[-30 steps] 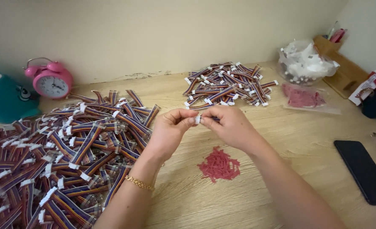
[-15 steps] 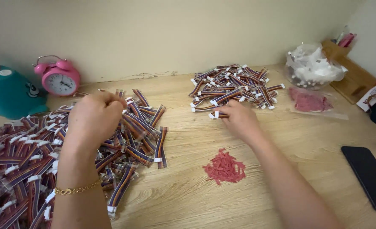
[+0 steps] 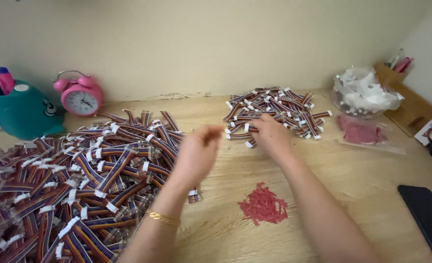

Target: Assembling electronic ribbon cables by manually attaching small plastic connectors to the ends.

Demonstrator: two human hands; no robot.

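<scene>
Your left hand (image 3: 199, 148) is motion-blurred, so its grip can't be read. Your right hand (image 3: 270, 136) hides its own fingertips. The big cable pile (image 3: 75, 180) and the black phone (image 3: 428, 219) run off the picture's edge.

Both bare forearms reached forward from the bottom edge and drew closer together toward the hands. The left hand (image 3: 199, 148) hung raised with its back to the camera, fingers curled loosely inward and smeared by motion blur, so whether it gripped anything could not be told. A thin gold bracelet (image 3: 163, 219) circled the left wrist. The right hand (image 3: 270, 136) lay further forward and slightly to the right, palm down, knuckles up, fingers bent downward with the tips hidden beneath the hand. The two hands were near each other but apart, the right forearm running long and straight back toward the lower right
</scene>
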